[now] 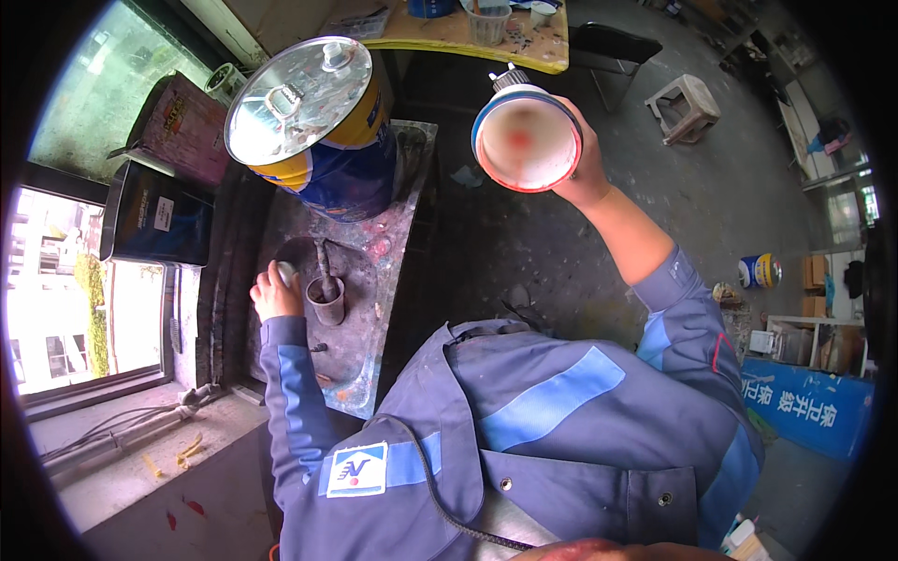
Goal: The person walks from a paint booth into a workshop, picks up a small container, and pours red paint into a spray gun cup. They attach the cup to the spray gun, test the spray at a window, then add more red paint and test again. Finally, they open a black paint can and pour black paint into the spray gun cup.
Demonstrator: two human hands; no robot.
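My right hand (587, 168) is raised over the floor, fingers wrapped round the side of a round white cup (527, 145) tilted so its mouth faces me. Its inside is whitish with a red spot, and red marks the rim. A ridged dark fitting (511, 80) with short prongs shows behind the cup; I cannot tell whether it is joined to it. On the stained bench, my left hand (274, 294) curls round a small pale object (286, 272), mostly hidden. Just right of it stands a small grimy cup (326, 304) with a paint-caked brush (324, 262) in it.
A big blue-and-yellow paint drum (346, 168) with a metal lid stands on the paint-spattered bench (398, 224). Dark tins (157, 217) line the window side. Beyond are a table with containers (538, 47), a dark chair (613, 47) and a pale stool (685, 107).
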